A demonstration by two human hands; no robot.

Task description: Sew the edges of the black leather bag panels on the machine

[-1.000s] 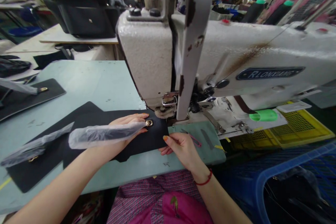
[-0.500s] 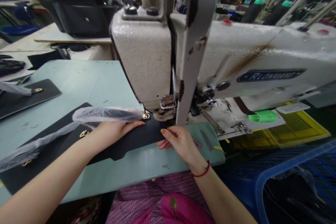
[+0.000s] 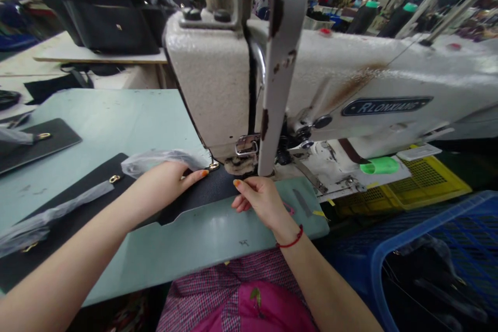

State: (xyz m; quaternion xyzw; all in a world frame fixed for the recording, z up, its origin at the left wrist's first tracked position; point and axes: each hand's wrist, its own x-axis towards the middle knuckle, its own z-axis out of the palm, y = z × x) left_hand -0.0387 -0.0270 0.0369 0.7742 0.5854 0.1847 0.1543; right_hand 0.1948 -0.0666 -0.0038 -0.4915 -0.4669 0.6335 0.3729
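Note:
My left hand lies flat, fingers stretched, on a black leather panel with a gold clasp near the needle. A plastic-wrapped strap runs from the clasp just above that hand. My right hand pinches the panel's near right edge below the presser foot of the white sewing machine. A second black panel with a wrapped strap lies under my left forearm.
The pale green table carries another black panel at far left. Black bags sit on a bench behind. A yellow tray and a green cylinder are right of the machine, a blue crate below.
The panel has slid farther under the machine head, its clasp now next to the foot. Both hands moved forward with it, and the wrapped strap has bunched up above my left hand.

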